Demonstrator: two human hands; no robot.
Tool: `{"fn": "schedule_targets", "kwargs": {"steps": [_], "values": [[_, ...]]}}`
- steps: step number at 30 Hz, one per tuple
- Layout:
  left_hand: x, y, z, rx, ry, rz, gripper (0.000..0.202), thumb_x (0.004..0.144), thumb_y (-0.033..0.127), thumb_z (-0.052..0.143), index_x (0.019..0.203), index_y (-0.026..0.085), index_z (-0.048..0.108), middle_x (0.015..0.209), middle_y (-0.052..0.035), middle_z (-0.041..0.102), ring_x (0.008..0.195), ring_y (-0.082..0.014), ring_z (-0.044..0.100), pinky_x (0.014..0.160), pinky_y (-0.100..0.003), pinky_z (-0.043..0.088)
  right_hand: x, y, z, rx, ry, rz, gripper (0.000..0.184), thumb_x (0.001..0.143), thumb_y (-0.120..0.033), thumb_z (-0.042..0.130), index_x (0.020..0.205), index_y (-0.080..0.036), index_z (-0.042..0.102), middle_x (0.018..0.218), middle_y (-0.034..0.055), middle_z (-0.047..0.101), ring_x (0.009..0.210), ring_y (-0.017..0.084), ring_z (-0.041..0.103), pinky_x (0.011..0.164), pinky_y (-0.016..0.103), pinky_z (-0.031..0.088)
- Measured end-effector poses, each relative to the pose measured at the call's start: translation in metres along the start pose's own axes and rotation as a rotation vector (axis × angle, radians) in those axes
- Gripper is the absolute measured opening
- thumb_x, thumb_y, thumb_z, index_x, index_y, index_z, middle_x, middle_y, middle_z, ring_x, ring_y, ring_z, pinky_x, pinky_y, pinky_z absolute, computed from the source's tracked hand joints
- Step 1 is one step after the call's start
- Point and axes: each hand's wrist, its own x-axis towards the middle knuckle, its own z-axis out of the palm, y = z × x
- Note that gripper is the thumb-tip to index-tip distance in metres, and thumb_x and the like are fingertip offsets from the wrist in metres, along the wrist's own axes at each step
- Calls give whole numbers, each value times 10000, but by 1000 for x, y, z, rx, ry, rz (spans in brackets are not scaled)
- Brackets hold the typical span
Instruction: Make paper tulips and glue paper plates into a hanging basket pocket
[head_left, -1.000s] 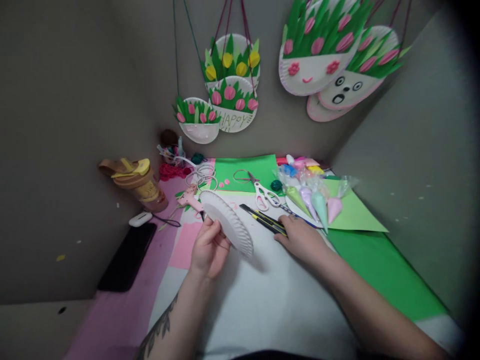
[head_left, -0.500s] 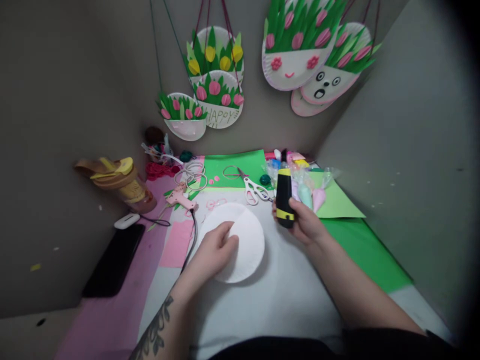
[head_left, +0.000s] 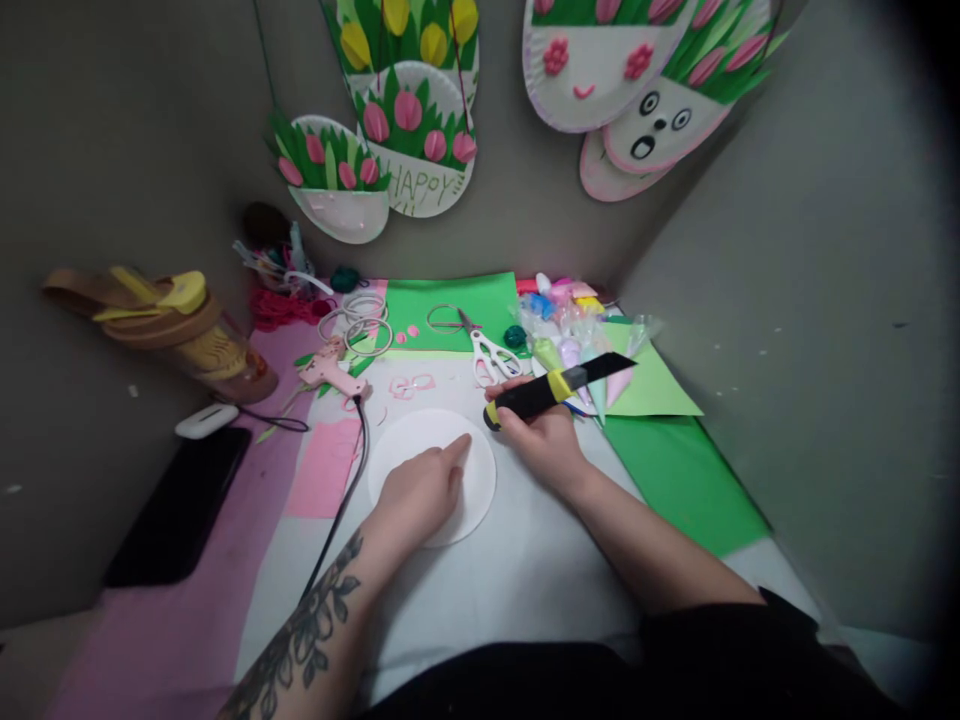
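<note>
A white paper plate [head_left: 476, 490] lies on the pale table covering in front of me. My left hand [head_left: 424, 490] rests on top of it, index finger stretched out across the plate and the other fingers curled under. To the right of the plate, my right hand [head_left: 544, 440] is wrapped round a utility knife [head_left: 534, 398] with a black and yellow handle. Its dark blade is slid out and points up to the right, away from the plate. White-handled scissors [head_left: 491, 358] lie just behind the knife hand.
A pink glue gun [head_left: 335, 372] with a black cord lies at left, near pink paper [head_left: 322, 470] and a phone [head_left: 180, 508]. Metal rings [head_left: 367, 330], green sheets [head_left: 682, 490] and bags of coloured clay [head_left: 574, 350] surround the work area. Decorated plates [head_left: 424, 150] hang above.
The knife has turned from upright to slanting right, its blade now out. My right hand has come in closer to the plate. My left index finger has straightened.
</note>
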Motion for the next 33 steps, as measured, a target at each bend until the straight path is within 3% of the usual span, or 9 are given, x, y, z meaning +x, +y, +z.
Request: {"fn": "schedule_targets", "kwargs": {"steps": [6,10,15,19,25,27,30,33], "values": [[1,-1,1,-1,9,7,491,911,267,355,1395,288,432,1099,-85,683,963,-268,658,742,-343,477,-4,14,6,-217,-100,48,248,797,-261,604,1040,-225,567,1016,68,706,994,250,669,916,428,518],[0,-2,1,7,13,14,485,901,261,353,1376,281,453,1062,-87,691,946,-275,661,718,-344,479,-3,7,7,-117,-65,50,253,805,-263,610,1048,-224,548,1015,62,697,979,233,671,893,405,531],[-1,-1,0,26,10,11,472,895,253,345,1349,278,474,1016,-87,695,903,-271,667,685,-332,474,-4,-11,7,-42,33,-95,247,812,-223,627,1049,-241,560,1039,51,670,1009,216,645,900,384,521],[-2,-1,0,27,7,18,467,897,250,341,1343,280,476,997,-83,696,886,-261,668,672,-320,469,-8,-16,7,4,22,-107,240,817,-207,632,1044,-251,567,1025,53,673,962,213,654,842,381,542],[-1,-1,0,38,-1,14,461,902,256,327,1336,289,480,953,-81,692,847,-264,671,641,-321,466,-9,-24,4,61,58,-257,286,819,-176,621,1080,-260,538,1051,50,662,1027,224,642,938,441,503],[0,-1,0,35,-11,6,470,899,257,335,1347,290,474,967,-83,692,856,-263,670,650,-322,469,-9,-16,4,-8,38,-213,265,817,-196,615,1064,-255,539,1047,52,668,1013,227,649,923,434,512],[1,-1,-1,24,-11,-10,490,894,258,346,1369,279,465,1013,-90,694,892,-267,666,682,-333,476,-8,6,6,-200,-15,-34,237,807,-245,602,1038,-232,551,996,57,694,952,228,667,893,412,524],[0,-1,-1,16,-5,-9,492,893,253,346,1368,270,476,1025,-94,697,910,-265,663,702,-335,475,-6,16,8,-245,-29,81,279,795,-279,599,1061,-219,540,983,63,708,937,238,673,870,403,537]]}}
